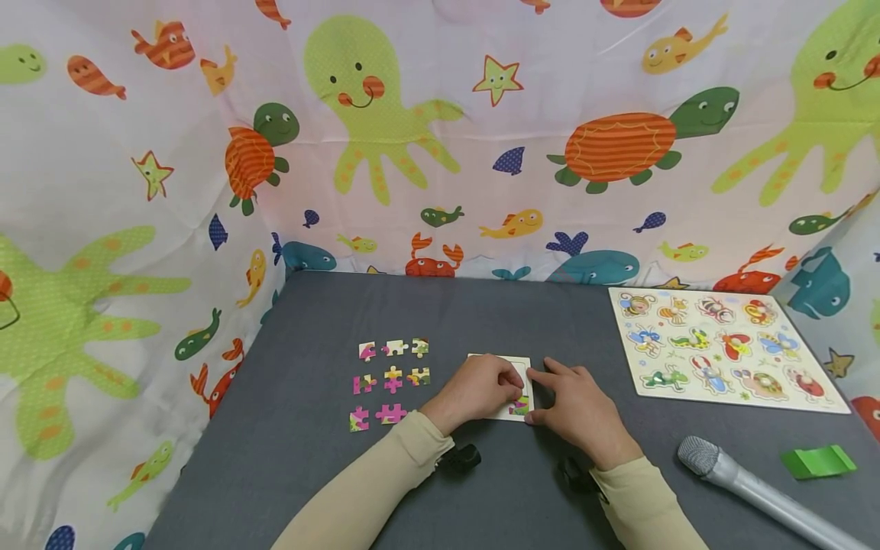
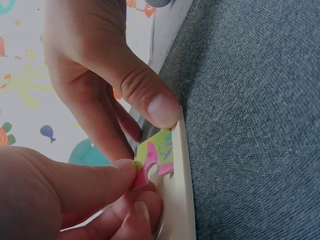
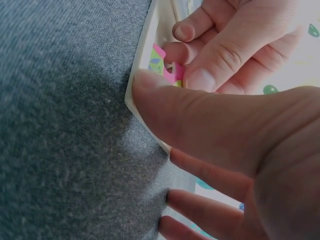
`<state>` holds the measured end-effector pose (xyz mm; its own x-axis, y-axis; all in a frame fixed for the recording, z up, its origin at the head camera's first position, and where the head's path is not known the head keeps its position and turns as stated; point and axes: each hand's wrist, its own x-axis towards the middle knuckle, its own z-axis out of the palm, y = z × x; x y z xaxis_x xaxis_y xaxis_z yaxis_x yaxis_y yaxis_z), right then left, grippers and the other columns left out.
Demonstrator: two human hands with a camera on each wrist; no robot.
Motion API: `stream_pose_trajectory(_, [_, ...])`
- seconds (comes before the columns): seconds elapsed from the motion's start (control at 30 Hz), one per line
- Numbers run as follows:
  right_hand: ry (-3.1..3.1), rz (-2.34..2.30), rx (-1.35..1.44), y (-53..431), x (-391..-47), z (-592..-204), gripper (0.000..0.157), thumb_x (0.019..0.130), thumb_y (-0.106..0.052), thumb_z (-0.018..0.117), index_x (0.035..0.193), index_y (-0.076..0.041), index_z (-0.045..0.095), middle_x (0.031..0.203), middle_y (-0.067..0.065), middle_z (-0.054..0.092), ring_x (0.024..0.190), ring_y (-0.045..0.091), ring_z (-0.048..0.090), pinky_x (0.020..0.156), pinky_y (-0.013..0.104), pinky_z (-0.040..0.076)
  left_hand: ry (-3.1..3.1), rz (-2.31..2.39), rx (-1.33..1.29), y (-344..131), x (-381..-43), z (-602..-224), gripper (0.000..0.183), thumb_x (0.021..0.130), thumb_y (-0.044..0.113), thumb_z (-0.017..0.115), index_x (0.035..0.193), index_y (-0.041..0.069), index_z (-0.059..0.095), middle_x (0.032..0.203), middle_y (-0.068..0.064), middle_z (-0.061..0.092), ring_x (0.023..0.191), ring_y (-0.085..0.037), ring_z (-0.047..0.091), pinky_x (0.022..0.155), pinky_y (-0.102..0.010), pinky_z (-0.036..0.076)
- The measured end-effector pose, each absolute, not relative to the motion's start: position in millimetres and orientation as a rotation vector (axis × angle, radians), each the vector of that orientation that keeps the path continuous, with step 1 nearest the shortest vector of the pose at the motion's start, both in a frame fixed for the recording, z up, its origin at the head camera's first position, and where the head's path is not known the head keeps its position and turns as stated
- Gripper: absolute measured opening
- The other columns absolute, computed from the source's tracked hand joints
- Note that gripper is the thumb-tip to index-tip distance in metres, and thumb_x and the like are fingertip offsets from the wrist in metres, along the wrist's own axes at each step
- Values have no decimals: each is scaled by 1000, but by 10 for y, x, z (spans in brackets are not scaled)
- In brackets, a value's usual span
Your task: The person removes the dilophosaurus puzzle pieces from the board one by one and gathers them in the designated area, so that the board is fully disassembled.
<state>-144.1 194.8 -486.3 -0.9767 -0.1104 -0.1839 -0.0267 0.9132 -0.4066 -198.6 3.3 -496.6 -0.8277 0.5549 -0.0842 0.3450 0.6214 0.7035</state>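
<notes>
A small white puzzle frame lies on the table between the hands. In its near right corner sits a pink and green jigsaw piece. My left hand reaches over the frame, its thumb and curled fingers pinching the piece at one side. My right hand steadies the frame from the right, thumb pressed on the corner rim and the other fingers stretched out past the edge. Part of the frame is hidden under the left hand.
Left of the frame, several loose jigsaw pieces lie in rows. A board with insect pictures is at the back right. Nearer on the right are a grey microphone and a green block. A printed curtain stands behind the table.
</notes>
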Motion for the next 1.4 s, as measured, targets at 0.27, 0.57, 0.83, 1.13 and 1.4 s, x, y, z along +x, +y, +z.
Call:
stream_pose_trajectory(0.27, [2869,-592,-96,1933,-1443,-4860,78,83,-34,93,153,-19,63,167,22,47,148,49,45,99,73,52,2522,1062,686,-36,-2005,-4953,6,100,21,77,100,19,83,79,11,72,72,-2,60,68,-22,46])
stream_pose_trajectory(0.57, [2867,-569,-89,1911,-1441,-4842,77,84,-35,92,154,-18,62,167,24,46,147,49,45,101,72,52,2451,1144,618,-446,-1990,-4829,7,103,22,75,103,18,81,85,5,73,75,-10,62,69,-26,49])
stream_pose_trajectory(0.83, [2869,-560,-94,1891,-1439,-4849,79,84,-35,93,154,-16,62,168,25,45,147,51,44,100,72,52,2506,1121,545,-1000,-1966,-4824,4,101,20,78,101,17,81,85,5,72,76,-12,66,69,-30,53])
stream_pose_trajectory(1.13, [2870,-571,-106,1923,-1429,-4845,80,83,-36,93,154,-16,61,167,26,45,147,52,44,100,71,51,2477,1128,491,-1345,-1914,-4876,4,100,17,78,99,14,80,83,0,74,67,-13,62,59,-31,51])
stream_pose_trajectory(1.4, [2860,-584,-100,1914,-1431,-4854,80,84,-37,93,154,-17,61,168,25,44,148,52,43,101,71,51,2503,1060,505,-1472,-1901,-4939,4,101,17,77,101,14,80,82,0,73,67,-11,61,64,-29,50])
